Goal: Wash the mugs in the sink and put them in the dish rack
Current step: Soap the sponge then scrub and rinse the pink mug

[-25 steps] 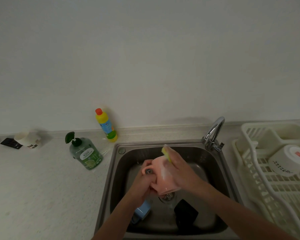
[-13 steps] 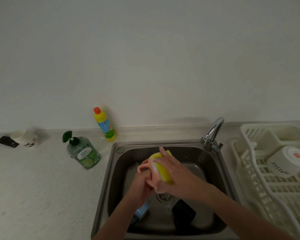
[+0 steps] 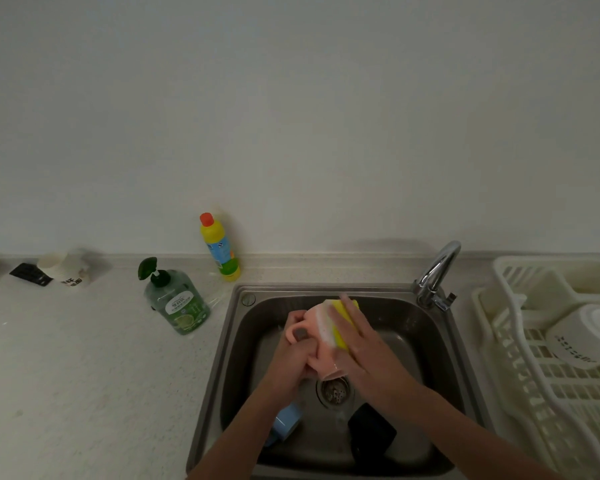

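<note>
Over the sink [image 3: 238, 341], the left hand [image 3: 293, 362] grips the pink mug [image 3: 317, 337] while the right hand [image 3: 364, 351] presses a sponge [image 3: 340, 323] on it with straight fingers. Scrubbing is under way; rinsing likely follows, then the rack [image 3: 499, 341] at right.

Left hand [image 3: 293, 358] curled, gripping; right hand [image 3: 364, 344] fingers extended flat, pressing. Both forearms angled inward, hands nearly touching.

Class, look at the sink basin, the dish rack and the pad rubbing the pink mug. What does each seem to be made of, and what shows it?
Grey sink basin: brushed stainless steel, going by its dull metallic sheen. Cream slatted dish rack: moulded plastic, matte, with a uniform lattice. Yellow-and-white pad on the pink mug: probably foam sponge, layered and soft-edged.
</note>
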`<state>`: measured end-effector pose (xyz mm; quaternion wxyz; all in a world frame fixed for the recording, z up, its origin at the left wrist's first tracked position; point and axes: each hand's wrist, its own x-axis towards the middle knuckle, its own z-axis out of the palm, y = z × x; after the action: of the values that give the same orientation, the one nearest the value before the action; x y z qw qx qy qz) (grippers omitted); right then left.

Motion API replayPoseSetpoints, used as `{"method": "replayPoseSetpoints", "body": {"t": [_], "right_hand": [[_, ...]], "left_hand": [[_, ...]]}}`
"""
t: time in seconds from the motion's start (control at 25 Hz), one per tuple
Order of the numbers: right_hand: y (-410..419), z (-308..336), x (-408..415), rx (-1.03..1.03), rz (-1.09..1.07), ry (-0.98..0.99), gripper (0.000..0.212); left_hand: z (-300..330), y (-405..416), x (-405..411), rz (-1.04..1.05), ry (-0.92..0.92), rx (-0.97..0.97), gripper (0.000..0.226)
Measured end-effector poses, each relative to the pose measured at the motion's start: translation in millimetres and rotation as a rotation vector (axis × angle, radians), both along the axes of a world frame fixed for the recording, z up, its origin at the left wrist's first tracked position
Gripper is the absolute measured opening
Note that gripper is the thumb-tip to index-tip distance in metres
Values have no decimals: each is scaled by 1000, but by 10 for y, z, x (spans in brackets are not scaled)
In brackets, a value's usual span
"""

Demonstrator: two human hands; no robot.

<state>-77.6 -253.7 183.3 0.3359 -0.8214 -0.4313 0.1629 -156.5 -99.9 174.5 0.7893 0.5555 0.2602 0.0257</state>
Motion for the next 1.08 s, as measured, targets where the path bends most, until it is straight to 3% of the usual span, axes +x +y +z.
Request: {"method": "replayPoseSetpoints", "body": {"t": [0.08, 0.2, 0.28, 0.44, 0.48, 0.56, 0.64, 0.72, 0.88, 0.96, 1.08], "right_hand": [[144, 63, 38, -4, 20, -148, 60], [130, 108, 190, 82, -47, 69, 61], [25, 29, 132, 121, 0, 78, 59], [184, -13, -19, 24, 97, -359, 52], [245, 20, 22, 43, 93, -373, 49], [272, 64, 170, 90, 41, -239, 51], [178, 45, 190, 96, 0, -229, 56], [127, -15, 37, 127, 5, -42, 60], [313, -34, -28, 109, 57, -347, 54], [339, 68, 128, 105, 59, -318, 54], [170, 104, 272, 80, 46, -255, 62]], "left_hand": [[27, -22, 17, -40, -5, 50, 45], [67, 1, -13, -19, 4, 72, 45], [69, 52, -28, 51, -7, 45, 50], [23, 51, -39, -10, -33, 77, 44], [22, 34, -52, -35, -37, 89, 45], [37, 38, -85, -12, -31, 76, 50], [29, 108, -96, 81, -50, 38, 53], [12, 196, -52, 123, -61, 40, 50], [40, 142, -62, 6, -50, 127, 43], [89, 45, -90, -46, -34, 146, 46], [128, 33, -69, 42, -27, 95, 52]]}}
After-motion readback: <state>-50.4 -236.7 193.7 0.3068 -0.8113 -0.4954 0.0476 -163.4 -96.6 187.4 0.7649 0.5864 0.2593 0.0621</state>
